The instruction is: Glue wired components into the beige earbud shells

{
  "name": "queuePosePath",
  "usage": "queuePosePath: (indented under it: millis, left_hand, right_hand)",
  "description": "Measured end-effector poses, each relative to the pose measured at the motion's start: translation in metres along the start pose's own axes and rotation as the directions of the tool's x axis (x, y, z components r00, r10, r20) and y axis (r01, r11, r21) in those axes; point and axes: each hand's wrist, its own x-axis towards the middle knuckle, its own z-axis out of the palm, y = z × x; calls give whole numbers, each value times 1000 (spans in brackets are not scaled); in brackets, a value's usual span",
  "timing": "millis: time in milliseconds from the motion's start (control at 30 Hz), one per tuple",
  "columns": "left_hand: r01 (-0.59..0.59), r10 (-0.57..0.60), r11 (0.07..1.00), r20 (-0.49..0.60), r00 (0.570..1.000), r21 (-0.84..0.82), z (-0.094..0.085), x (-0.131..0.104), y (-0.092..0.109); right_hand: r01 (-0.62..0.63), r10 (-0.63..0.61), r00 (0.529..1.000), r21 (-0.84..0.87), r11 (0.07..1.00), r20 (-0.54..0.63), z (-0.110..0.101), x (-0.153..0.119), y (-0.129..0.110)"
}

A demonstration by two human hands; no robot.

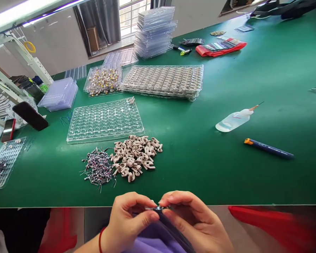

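Note:
My left hand [130, 219] and my right hand [193, 221] meet at the bottom centre, just off the table's front edge. Thumb and fingertips of both hands pinch a small dark part [159, 208] with thin shiny ends; its details are too small to make out. Beyond my hands lies a heap of beige curved shells [134, 156]. Touching its left side is a pile of small wired components [98, 167]. Behind both sits a clear tray [105, 121] with a beige piece [132, 100] at its far right corner.
Filled trays [163, 81] and a tall stack of clear trays [155, 33] stand at the back. To the right lie a liquid bottle [233, 120] and a dark blue pen-like tool [270, 149]. A phone [30, 116] leans at the left. Red strips [221, 47] lie far back.

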Motion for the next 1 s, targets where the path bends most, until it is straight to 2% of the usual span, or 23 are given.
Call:
queuePosePath:
  millis: [100, 233, 400, 467, 567, 633, 667, 733, 800, 867, 933, 1000]
  left_hand:
    - [-211, 221, 945, -13, 975, 251, -1, 0, 5]
    - [-404, 427, 763, 75, 901, 505, -5, -2, 12]
    - [-542, 572, 482, 222, 790, 688, -12, -6, 11]
    - [-570, 592, 422, 262, 762, 705, -14, -7, 11]
    - [-559, 597, 480, 216, 773, 675, -16, -9, 12]
    - [-510, 579, 601, 105, 809, 615, -17, -9, 12]
    - [-465, 541, 686, 35, 840, 559, -18, -8, 12]
    - [-325, 379, 876, -94, 921, 356, -18, -5, 11]
    - [-150, 159, 986, -137, 978, 70, -18, -2, 8]
    - [-26, 8, 984, -99, 995, -175, -17, 0, 5]
    - [35, -49, 947, -36, 998, -318, -15, 1, 2]
    - [75, -73, 916, 20, 997, -393, -13, 1, -1]
  right_hand:
    - [-2, 2, 1000, -4, 1000, 12, 5, -1, -1]
    - [38, -38, 999, -36, 999, 7, 3, 0, 0]
    - [187, -179, 982, -167, 968, 63, -2, 0, 5]
    - [236, -226, 972, -227, 945, 66, -3, -1, 5]
    - [258, -254, 966, -262, 930, 50, -7, 0, 5]
    - [262, -261, 965, -264, 928, 37, -10, 2, 4]
    - [259, -262, 965, -260, 930, 24, -12, 3, 4]
    - [253, -261, 965, -242, 937, -1, -15, 4, 3]
    - [249, -257, 966, -221, 943, -8, -16, 4, 3]
    - [257, -263, 965, -202, 945, -2, -15, 4, 3]
    - [264, -265, 964, -192, 945, 21, -13, 3, 4]
    - [265, -262, 964, -193, 945, 40, -12, 3, 4]
